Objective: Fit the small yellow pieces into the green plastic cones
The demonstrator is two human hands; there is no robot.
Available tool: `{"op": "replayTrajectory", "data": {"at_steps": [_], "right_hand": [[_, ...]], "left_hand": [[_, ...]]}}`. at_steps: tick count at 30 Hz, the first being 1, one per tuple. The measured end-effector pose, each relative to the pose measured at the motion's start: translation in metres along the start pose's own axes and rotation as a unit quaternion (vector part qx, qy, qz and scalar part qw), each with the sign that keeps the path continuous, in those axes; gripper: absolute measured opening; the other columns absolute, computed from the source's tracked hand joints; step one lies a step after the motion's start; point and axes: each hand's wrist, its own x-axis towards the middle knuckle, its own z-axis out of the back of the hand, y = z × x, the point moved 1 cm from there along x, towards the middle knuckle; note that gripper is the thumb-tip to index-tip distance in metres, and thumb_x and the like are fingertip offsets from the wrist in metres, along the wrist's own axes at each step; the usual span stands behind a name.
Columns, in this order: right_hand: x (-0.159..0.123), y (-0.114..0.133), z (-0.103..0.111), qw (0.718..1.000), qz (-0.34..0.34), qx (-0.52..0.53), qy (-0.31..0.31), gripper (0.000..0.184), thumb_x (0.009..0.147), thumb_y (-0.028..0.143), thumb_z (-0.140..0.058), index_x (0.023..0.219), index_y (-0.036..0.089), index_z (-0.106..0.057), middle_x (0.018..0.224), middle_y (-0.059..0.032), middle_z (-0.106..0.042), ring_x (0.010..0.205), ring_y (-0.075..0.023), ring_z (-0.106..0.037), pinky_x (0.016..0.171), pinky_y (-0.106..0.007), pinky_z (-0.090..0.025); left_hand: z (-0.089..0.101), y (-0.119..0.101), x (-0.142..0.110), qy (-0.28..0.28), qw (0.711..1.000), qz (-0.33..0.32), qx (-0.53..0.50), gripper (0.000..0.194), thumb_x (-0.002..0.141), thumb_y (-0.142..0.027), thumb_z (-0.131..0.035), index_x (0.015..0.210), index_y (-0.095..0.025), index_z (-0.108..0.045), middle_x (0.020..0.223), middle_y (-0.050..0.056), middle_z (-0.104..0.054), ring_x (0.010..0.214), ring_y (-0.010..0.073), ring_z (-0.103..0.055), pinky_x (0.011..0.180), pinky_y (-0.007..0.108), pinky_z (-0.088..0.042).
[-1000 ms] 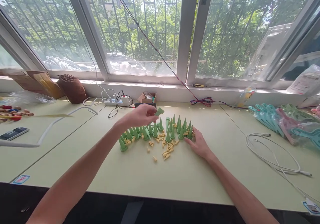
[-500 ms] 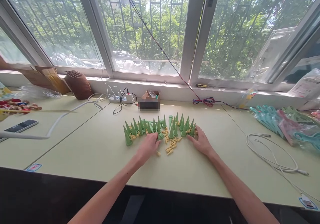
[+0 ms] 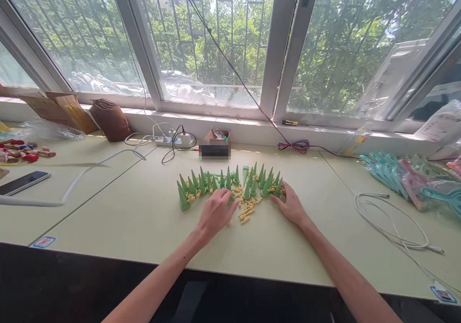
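Green plastic cones stand upright in a loose cluster on the table, with small yellow pegs lying among and in front of them. Over the front of the cluster, left of the pegs, is my left hand. Its thumb is spread from the fingers, and the back of the hand hides what lies beneath. At the cluster's right end rests my right hand, thumb and fingers apart around the outermost cones and some pegs. Its fingertips are partly hidden.
Behind the cones are a small cardboard box and a power strip. A white cable and bagged teal plastic pieces lie right. A phone and a brown pouch are left.
My left hand has loosened from the green cone it held tilted; its fingers now reach forward and the thumb is spread. The right hand stays about where it was.
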Motion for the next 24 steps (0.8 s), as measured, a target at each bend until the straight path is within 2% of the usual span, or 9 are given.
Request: {"op": "replayTrajectory", "data": {"at_steps": [3,6,10,15,19,22,24], "right_hand": [[0.000,-0.001,0.000,1.000,0.001,-0.002,-0.001,0.057,0.086,0.048,-0.061,0.135,0.022,-0.047,0.128,-0.0128,-0.059,0.119,-0.0307,-0.055,0.098,-0.052,-0.048],[0.000,0.000,0.001,1.000,0.004,-0.005,0.001,0.056,0.086,0.046,-0.061,0.134,0.021,-0.047,0.126,-0.0129,-0.059,0.117,-0.0302,-0.056,0.099,-0.052,-0.048],[0.000,0.001,0.002,1.000,0.005,-0.007,0.003,0.057,0.087,0.045,-0.061,0.136,0.021,-0.046,0.127,-0.0127,-0.059,0.117,-0.0298,-0.056,0.098,-0.051,-0.048],[0.000,0.001,0.001,1.000,0.000,-0.006,0.001,0.058,0.087,0.045,-0.060,0.137,0.020,-0.044,0.127,-0.0131,-0.059,0.118,-0.0295,-0.055,0.100,-0.051,-0.048],[0.001,0.001,0.002,1.000,0.000,-0.004,0.009,0.056,0.087,0.043,-0.059,0.137,0.021,-0.045,0.129,-0.0130,-0.058,0.120,-0.0301,-0.054,0.101,-0.053,-0.046],[0.001,0.001,0.002,1.000,0.002,-0.007,0.012,0.054,0.088,0.043,-0.058,0.136,0.022,-0.045,0.129,-0.0125,-0.058,0.120,-0.0307,-0.053,0.100,-0.055,-0.046],[0.001,0.001,0.003,1.000,0.003,-0.011,0.013,0.054,0.088,0.043,-0.058,0.136,0.022,-0.046,0.128,-0.0125,-0.058,0.119,-0.0308,-0.054,0.099,-0.054,-0.047]], "left_hand": [[-0.003,-0.007,0.009,-0.008,0.999,-0.029,-0.015,0.014,0.089,-0.028,-0.062,0.097,-0.017,-0.064,0.097,0.009,-0.069,0.092,0.0260,-0.060,0.080,0.038,-0.052],[-0.009,-0.012,0.024,0.011,0.998,0.017,-0.065,0.024,0.088,-0.025,-0.063,0.108,-0.012,-0.062,0.104,0.012,-0.069,0.099,0.0271,-0.062,0.082,0.037,-0.052],[-0.019,-0.015,0.044,0.061,0.987,0.089,-0.121,0.035,0.086,-0.025,-0.065,0.117,-0.011,-0.060,0.106,0.014,-0.069,0.094,0.0261,-0.065,0.078,0.034,-0.050],[-0.034,-0.013,0.060,0.103,0.977,0.105,-0.154,0.025,0.084,-0.029,-0.064,0.104,-0.013,-0.065,0.091,0.010,-0.068,0.078,0.0215,-0.063,0.065,0.028,-0.045],[-0.044,-0.013,0.067,0.099,0.978,0.095,-0.156,0.014,0.083,-0.027,-0.064,0.090,-0.015,-0.064,0.075,0.004,-0.062,0.071,0.0193,-0.058,0.061,0.027,-0.041],[-0.050,-0.015,0.070,0.093,0.978,0.094,-0.160,0.006,0.082,-0.022,-0.062,0.081,-0.017,-0.060,0.071,0.003,-0.058,0.068,0.0181,-0.056,0.059,0.026,-0.039],[-0.054,-0.018,0.072,0.086,0.978,0.097,-0.161,0.010,0.082,-0.020,-0.060,0.074,-0.018,-0.055,0.069,0.002,-0.055,0.066,0.0172,-0.054,0.057,0.026,-0.037]]}}
